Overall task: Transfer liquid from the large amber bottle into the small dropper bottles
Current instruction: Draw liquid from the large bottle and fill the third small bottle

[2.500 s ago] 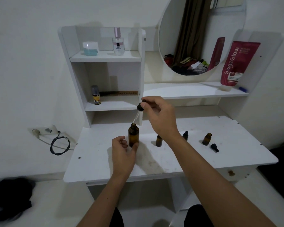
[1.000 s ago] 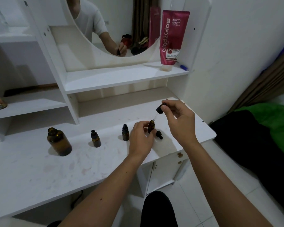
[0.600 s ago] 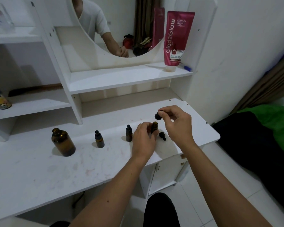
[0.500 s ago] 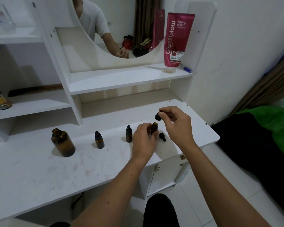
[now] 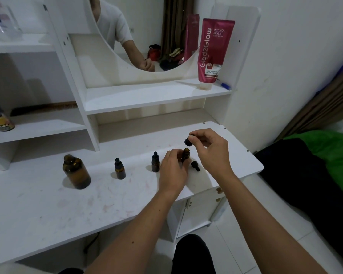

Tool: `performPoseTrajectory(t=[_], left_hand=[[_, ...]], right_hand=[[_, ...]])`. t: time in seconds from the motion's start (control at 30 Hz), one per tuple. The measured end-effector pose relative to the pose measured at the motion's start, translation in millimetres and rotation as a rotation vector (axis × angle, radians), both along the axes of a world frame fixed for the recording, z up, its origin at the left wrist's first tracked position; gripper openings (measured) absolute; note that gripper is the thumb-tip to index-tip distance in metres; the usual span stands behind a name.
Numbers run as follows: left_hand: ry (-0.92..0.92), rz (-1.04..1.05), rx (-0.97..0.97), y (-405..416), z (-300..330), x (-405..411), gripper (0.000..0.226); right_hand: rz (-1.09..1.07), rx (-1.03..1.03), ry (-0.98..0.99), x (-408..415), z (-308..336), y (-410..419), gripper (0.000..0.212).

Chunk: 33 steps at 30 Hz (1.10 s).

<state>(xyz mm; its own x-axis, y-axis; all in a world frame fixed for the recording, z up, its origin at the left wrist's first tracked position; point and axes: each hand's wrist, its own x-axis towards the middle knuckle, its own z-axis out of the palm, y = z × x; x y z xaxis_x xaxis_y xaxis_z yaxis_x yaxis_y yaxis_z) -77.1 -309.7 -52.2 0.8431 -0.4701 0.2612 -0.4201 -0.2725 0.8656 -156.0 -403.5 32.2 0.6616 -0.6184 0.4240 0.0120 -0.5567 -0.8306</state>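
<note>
The large amber bottle (image 5: 76,172) stands uncapped at the left of the white desk (image 5: 48,210). Two small capped dropper bottles (image 5: 120,169) (image 5: 155,162) stand to its right. My left hand (image 5: 172,171) grips a third small amber bottle (image 5: 185,154), which is open and upright on the desk. Just above its mouth my right hand (image 5: 210,149) pinches the black bulb of a dropper (image 5: 188,141); its glass tube is too thin to make out. A loose black dropper cap (image 5: 195,166) lies on the desk beside the held bottle.
A red tube (image 5: 214,50) stands on the shelf under the round mirror (image 5: 147,32). A small can (image 5: 0,120) and a comb (image 5: 46,107) sit on the left shelf. The desk's right edge is close to my hands; a green and black bed (image 5: 325,165) lies beyond.
My view swung from the large bottle to the desk's right end. My right hand carried the dropper over and lowered it to the small bottle, which my left hand now holds.
</note>
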Motion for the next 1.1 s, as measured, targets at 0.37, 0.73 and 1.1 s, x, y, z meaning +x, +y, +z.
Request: performPoseTrajectory(t=[0.37, 0.73, 1.1], left_hand=[[0.062, -0.005, 0.030, 29.7, 9.5, -16.3, 0.042], [0.186, -0.205, -0.017, 97.5, 12.1, -20.0, 0.037], [0.249, 0.037, -0.169, 218.7, 19.8, 19.6, 0.027]], right_hand=[[-0.057, -0.101, -0.087, -15.8, 30.9, 9.5, 0.011], [-0.043, -0.081, -0.118, -23.2, 46.3, 50.0, 0.014], [0.157, -0.002, -0.163, 14.5, 53.3, 124.8, 0.016]])
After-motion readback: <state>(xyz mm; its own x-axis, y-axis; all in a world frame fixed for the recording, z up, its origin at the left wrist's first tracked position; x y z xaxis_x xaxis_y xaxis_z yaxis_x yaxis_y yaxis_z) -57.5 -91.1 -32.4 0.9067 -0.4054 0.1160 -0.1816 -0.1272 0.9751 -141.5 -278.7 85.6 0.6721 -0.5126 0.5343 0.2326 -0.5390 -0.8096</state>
